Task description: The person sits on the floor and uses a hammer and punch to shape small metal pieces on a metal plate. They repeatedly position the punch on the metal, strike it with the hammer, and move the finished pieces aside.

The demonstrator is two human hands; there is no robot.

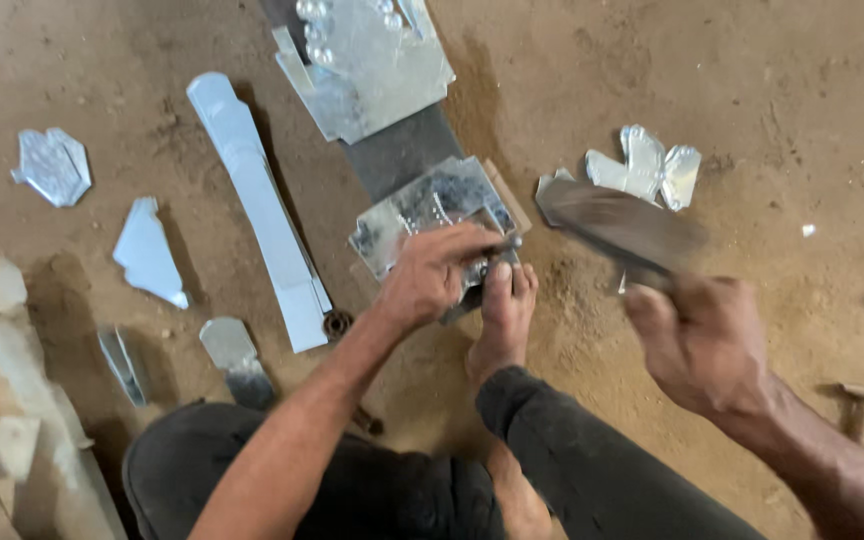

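Nearest the head camera are the person's dark-trousered legs, folded on the dirt floor (752, 120), with one bare foot (504, 310) pushed forward to pin the lower edge of a small punched sheet-metal piece (432, 205). The left hand (432, 275) has its grip closed around a slim metal punch (502, 243), whose tip rests against that piece just above the toes. The right hand (697, 340), off to the side and well apart from the piece, has its grip closed on the handle of a dark mallet (617, 225), blurred in mid-swing. The piece lies on a dark flat bar (402, 150) and already shows rows of small dimples, so the punching looks partly done; how many marks remain I cannot tell. Further up the bar lies a larger sheet with round bosses (377, 60). To the left are a long folded strip (257, 200), and small cut blanks (52, 165), seemingly unpunched; a shaped, flower-like cutout (647, 165) lies beyond the mallet, which suggests several pieces still wait.
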